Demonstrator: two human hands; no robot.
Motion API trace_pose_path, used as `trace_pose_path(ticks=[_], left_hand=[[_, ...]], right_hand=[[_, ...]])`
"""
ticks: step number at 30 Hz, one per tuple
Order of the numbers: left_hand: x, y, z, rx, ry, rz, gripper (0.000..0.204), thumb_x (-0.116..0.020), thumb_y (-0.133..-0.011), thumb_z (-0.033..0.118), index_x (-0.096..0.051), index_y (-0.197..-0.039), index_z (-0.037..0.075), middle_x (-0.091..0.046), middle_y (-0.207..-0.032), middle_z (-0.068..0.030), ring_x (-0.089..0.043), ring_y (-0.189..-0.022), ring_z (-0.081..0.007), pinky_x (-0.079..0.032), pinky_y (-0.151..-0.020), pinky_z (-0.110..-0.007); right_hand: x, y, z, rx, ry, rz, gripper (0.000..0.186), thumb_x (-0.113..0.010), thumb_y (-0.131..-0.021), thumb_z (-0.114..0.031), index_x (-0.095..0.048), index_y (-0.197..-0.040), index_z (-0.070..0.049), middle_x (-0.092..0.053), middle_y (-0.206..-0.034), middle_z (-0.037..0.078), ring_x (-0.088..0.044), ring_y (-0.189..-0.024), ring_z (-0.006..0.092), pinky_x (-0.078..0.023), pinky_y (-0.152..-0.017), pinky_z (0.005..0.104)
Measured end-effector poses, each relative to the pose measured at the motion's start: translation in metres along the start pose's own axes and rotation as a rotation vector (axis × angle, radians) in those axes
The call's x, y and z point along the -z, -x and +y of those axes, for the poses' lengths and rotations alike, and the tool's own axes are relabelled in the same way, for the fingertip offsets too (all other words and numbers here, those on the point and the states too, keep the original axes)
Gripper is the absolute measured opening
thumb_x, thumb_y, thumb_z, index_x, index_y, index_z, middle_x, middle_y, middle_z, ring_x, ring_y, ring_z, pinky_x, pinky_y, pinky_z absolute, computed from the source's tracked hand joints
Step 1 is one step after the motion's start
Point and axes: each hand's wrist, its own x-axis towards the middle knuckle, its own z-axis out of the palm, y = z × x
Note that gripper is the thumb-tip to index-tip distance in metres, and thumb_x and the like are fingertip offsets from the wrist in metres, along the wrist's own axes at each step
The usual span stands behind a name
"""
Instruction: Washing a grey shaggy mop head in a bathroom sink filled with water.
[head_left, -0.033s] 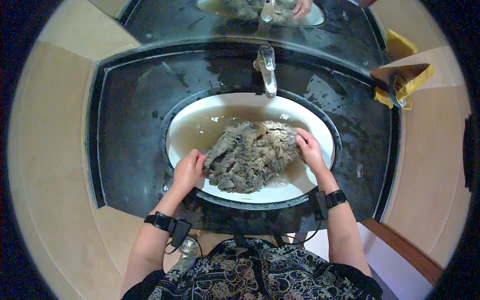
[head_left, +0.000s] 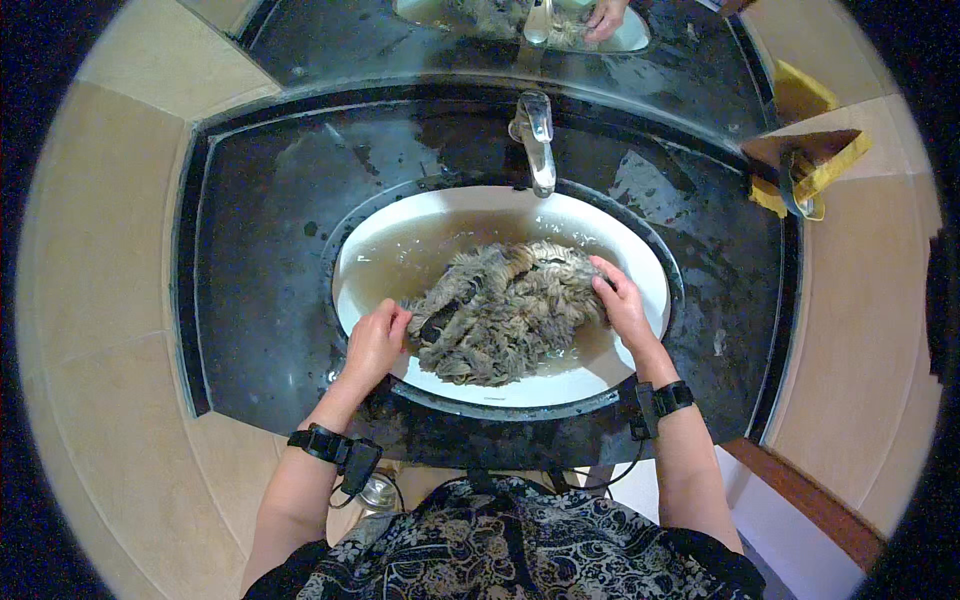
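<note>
Nearest the camera, a dark patterned garment [head_left: 500,555] filling the lower edge, with black wrist straps [head_left: 325,447] showing on both forearms. Just beyond, left hand [head_left: 375,343] resting at the near-left side of a shaggy grey-brown mop head [head_left: 505,310], fingers curled onto its strands in a loose closed grip on the fringe. Right hand [head_left: 622,305] pressing against the far-right side of the same bundle, fingers bent over the cords and closing on them. Mop head lying in the middle of the white oval basin [head_left: 640,262], sitting half sunk in murky brownish water [head_left: 400,262]. Looking soft and floppy, probably heavy while soaked, and likely slippery between the fingers; taking hold best done by bunching a thick handful of cords from both sides rather than pinching single strands. Around the basin, a wet black stone surface [head_left: 260,250] glistening with drops. Farther back, a chrome tap [head_left: 538,140] leaning over the bowl. Off to the far right, a yellow-and-brown holder [head_left: 810,165] sitting at the edge. Farthest, a mirror [head_left: 400,40] reflecting basin and hand.
</note>
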Motion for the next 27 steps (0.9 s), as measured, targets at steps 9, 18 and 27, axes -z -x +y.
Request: trace_pose_path(ticks=[9,18,27], left_hand=[[0.000,-0.020,-0.013,-0.081,-0.230,0.088,0.015,-0.051,-0.085,0.012,-0.055,-0.097,0.005,-0.063,-0.078,-0.0134,-0.062,-0.070,-0.0317,-0.048,-0.064,-0.041],[-0.059,-0.071,0.001,-0.229,-0.144,-0.150,0.033,-0.058,-0.083,0.024,-0.058,-0.113,0.011,-0.061,-0.108,-0.0119,-0.059,-0.096,-0.0298,-0.046,-0.083,-0.036],[-0.075,-0.090,0.053,0.399,1.015,-0.210,0.073,-0.053,-0.085,0.048,-0.032,-0.133,-0.001,-0.039,-0.134,-0.0141,-0.039,-0.122,-0.0219,-0.034,-0.098,-0.032]], right_hand=[[0.015,-0.019,0.033,-0.084,0.172,0.144,0.024,-0.054,-0.084,-0.018,-0.059,-0.099,0.000,-0.065,-0.087,0.015,-0.063,-0.079,0.0246,-0.048,-0.073,0.0340],[-0.040,-0.022,-0.044,-0.224,0.438,-0.195,0.048,-0.059,-0.078,-0.049,-0.062,-0.094,-0.004,-0.060,-0.094,0.019,-0.057,-0.088,0.0355,-0.045,-0.077,0.0389],[-0.085,-0.025,-0.052,-0.280,-0.151,-0.216,0.043,-0.067,-0.075,-0.036,-0.061,-0.104,-0.004,-0.061,-0.102,0.014,-0.060,-0.093,0.0310,-0.048,-0.079,0.0379]])
